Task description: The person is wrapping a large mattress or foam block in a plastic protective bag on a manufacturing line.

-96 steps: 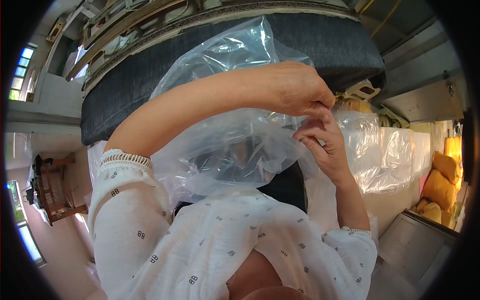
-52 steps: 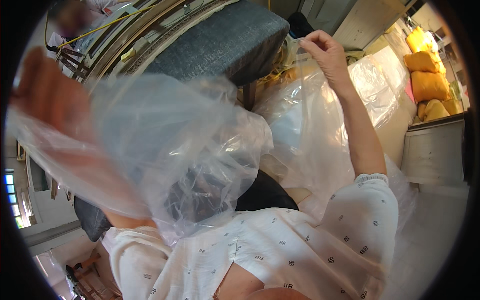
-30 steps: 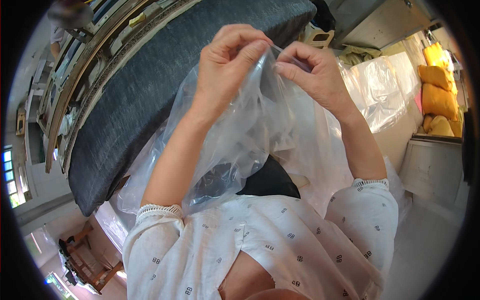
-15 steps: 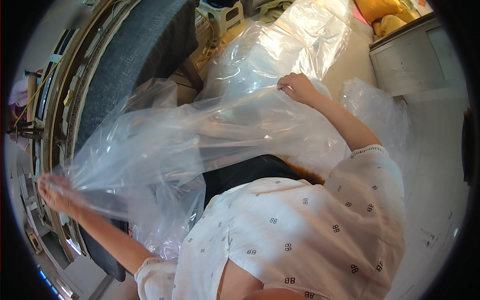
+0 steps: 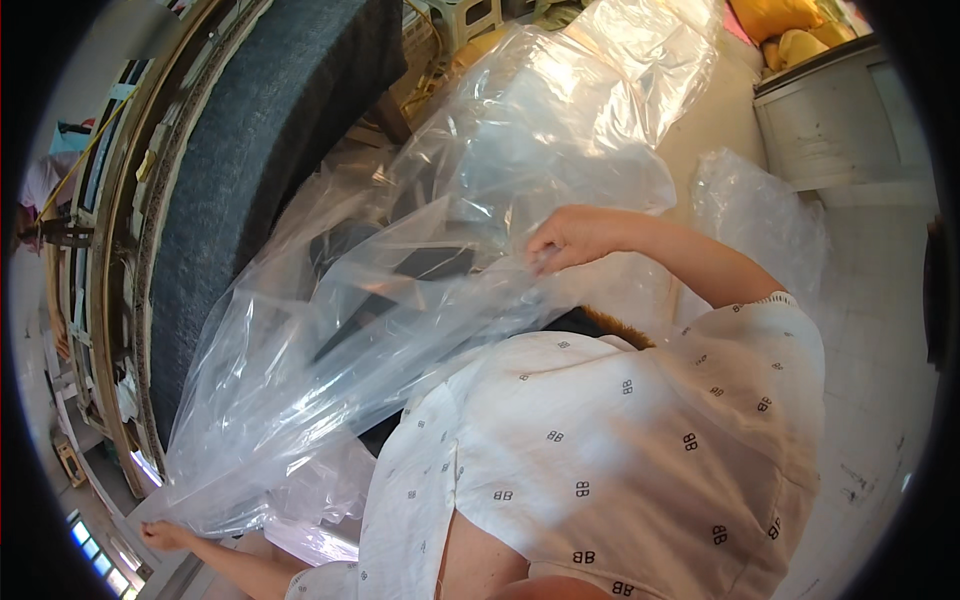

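Note:
A large sheet of clear plastic film stretches slantwise across my lap between my two hands. Low at the far left, my left hand is closed on one end of it, arm reaching out. My right hand, in front of my chest, pinches the other end with bent fingers. Beyond the hands, more glossy clear film runs in a loose, crumpled length toward the back. Folds of film hang down near my left forearm.
A bench with dark grey cloth runs along the left, beside long rails. At the back are a pale plastic stool and yellow bundles. A grey cabinet and crumpled film stand right. Another person is partly visible far left.
My left hand has swung down and outward toward the lower left with the film. My right hand has come nearer my body and slightly left. The film now slants more steeply.

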Tool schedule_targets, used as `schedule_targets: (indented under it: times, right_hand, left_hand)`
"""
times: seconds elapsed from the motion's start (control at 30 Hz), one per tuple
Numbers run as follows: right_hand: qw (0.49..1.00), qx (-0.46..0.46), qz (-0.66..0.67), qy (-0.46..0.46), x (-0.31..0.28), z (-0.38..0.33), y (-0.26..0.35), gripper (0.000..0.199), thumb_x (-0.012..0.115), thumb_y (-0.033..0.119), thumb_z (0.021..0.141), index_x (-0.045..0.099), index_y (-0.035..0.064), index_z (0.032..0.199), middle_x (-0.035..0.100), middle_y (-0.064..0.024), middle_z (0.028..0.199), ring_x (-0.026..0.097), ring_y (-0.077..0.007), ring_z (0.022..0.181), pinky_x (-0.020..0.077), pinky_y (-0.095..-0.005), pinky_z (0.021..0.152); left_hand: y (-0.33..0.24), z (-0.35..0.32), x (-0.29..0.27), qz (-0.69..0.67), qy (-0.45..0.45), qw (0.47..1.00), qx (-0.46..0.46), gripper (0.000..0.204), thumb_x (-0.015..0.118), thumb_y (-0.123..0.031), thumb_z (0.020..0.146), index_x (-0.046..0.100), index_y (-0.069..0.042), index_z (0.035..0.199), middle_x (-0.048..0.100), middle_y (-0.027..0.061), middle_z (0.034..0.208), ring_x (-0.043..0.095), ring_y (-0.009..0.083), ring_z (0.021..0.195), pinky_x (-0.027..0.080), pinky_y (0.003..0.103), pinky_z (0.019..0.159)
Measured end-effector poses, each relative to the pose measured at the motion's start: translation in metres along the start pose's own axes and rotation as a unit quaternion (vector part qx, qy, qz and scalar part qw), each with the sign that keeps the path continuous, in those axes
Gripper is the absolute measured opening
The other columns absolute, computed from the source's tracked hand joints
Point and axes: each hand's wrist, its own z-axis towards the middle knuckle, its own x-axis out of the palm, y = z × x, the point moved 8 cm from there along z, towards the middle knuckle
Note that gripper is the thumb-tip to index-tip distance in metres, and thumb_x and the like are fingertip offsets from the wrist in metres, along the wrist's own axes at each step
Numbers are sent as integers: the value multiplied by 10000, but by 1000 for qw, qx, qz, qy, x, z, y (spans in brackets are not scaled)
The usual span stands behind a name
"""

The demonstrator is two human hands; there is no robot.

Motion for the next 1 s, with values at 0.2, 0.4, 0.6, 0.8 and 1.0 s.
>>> schedule_targets:
  times: [0.2,0.4,0.6,0.8,1.0]
  right_hand:
    - [869,287,-289,-280,-30,-57,-158,204,491,173,719,615,113,868,624,-120,822,599,-297,816,467,-437,687]
    - [696,475,-303,-446,-105,-202,-231,282,541,147,694,630,188,959,638,-96,870,608,-281,833,481,-392,703]
    - [558,565,-284,-538,-239,-279,-252,252,550,267,798,605,257,1044,625,-94,978,601,-295,907,483,-398,763]
    - [634,279,-537,-482,-543,-61,-85,193,544,188,791,598,11,850,629,-158,835,604,-308,774,469,-406,649]
    - [654,-372,-252,-609,-431,101,193,305,497,163,851,506,119,1153,532,-111,1080,506,-171,990,380,-286,861]
  left_hand:
    - [28,2,19,62,-6,996,68,283,460,-247,853,644,-55,952,631,118,952,591,291,878,460,377,758]
    - [104,-32,68,179,63,981,-37,277,488,-266,861,622,-53,975,619,132,924,588,266,862,455,348,747]
    - [162,-65,126,167,224,960,8,359,471,-332,855,598,-22,981,605,172,956,563,343,902,433,404,777]
    - [185,-90,103,279,254,918,-120,404,429,-344,832,578,0,983,578,210,1018,539,377,947,422,440,789]
    - [210,-119,62,302,287,902,-110,389,414,-315,834,568,19,959,572,231,974,533,393,919,416,443,771]
